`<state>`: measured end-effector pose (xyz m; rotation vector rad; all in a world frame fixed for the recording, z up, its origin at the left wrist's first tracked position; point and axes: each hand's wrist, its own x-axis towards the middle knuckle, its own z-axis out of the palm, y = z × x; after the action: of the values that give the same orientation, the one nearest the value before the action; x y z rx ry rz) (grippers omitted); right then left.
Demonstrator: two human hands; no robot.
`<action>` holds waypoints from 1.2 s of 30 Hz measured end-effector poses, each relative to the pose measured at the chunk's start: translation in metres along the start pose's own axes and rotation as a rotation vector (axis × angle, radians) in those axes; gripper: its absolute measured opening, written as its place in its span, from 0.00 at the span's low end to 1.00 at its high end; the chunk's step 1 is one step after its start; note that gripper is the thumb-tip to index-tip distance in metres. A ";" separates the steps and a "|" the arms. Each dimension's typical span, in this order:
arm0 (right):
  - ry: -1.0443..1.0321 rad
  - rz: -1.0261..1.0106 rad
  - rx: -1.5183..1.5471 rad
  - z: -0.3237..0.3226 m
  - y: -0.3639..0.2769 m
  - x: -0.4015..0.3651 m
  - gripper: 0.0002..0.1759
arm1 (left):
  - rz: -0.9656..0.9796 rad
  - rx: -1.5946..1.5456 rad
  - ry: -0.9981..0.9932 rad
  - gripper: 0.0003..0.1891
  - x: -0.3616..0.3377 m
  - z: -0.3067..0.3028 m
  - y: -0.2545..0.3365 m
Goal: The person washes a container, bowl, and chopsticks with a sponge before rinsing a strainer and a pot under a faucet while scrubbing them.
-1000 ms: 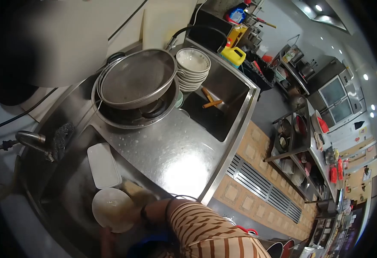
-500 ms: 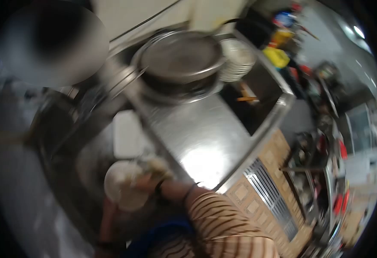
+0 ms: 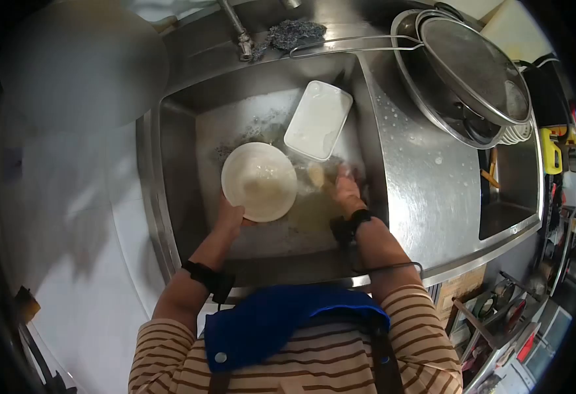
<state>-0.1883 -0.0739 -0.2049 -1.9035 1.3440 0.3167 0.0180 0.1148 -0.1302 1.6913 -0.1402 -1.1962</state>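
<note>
My left hand grips the lower rim of a round white bowl, with the thumb over its edge. The bowl is tilted and its wet inside faces me. On the right side of the sink, my right hand is low over the basin, its fingers blurred. Just left of those fingers lies a small pale-yellow piece, its kind unclear. Above it a white rectangular dish rests in the basin. Suds and murky, yellowish water show around the bowl.
A steel scrubber lies on the back ledge near the tap. To the right, a long-handled strainer rests over a large metal basin on the steel counter. Stacked white bowls stand behind it.
The view has swung round to face the sink squarely. My right hand, earlier at the bowl, is now apart from it on the right; my left hand still holds the bowl.
</note>
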 end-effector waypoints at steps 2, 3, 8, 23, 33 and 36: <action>-0.066 0.112 -0.093 -0.002 -0.037 -0.019 0.35 | 0.022 -0.030 -0.018 0.40 0.005 -0.003 -0.013; -0.122 0.218 -0.199 -0.004 -0.051 -0.026 0.39 | -0.035 0.005 0.003 0.41 0.006 -0.001 -0.018; -0.188 0.166 -0.230 0.036 -0.031 0.002 0.40 | -0.032 0.142 0.070 0.41 -0.008 0.017 0.002; -0.075 -0.602 -0.301 0.109 -0.102 0.010 0.24 | -0.472 -0.448 -0.230 0.30 0.010 0.001 -0.021; -0.283 -0.570 -0.524 0.054 -0.092 -0.060 0.14 | -0.144 0.041 -0.073 0.28 0.034 0.004 -0.022; -0.231 -0.459 -0.620 0.066 -0.048 -0.007 0.19 | -0.228 0.136 -0.147 0.36 0.016 0.024 0.005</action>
<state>-0.1345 -0.0157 -0.2238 -2.5152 0.6596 0.7528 0.0095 0.0874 -0.1364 1.7720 -0.1235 -1.5119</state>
